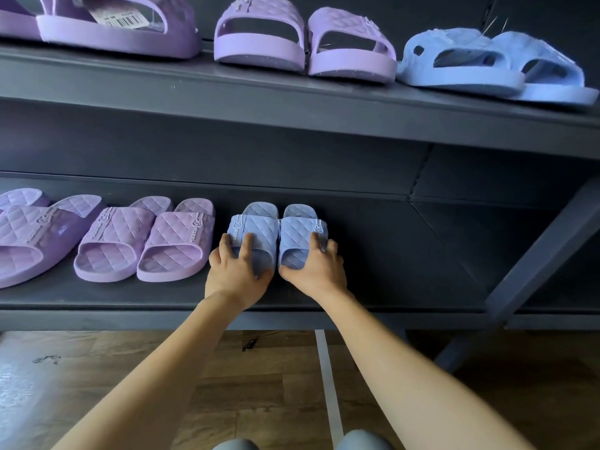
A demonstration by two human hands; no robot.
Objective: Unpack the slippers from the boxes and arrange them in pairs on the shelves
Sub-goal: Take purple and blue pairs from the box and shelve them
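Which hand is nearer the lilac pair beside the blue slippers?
Left. The left hand holds the blue slipper beside the lilac pair; the right hand holds the other blue slipper.

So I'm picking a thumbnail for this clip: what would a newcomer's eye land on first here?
The left hand and right hand each grip one slipper of a blue pair in the middle of the lower shelf. Purple pairs line up to its left, and the upper shelf holds more purple slippers and a second blue pair at the right.
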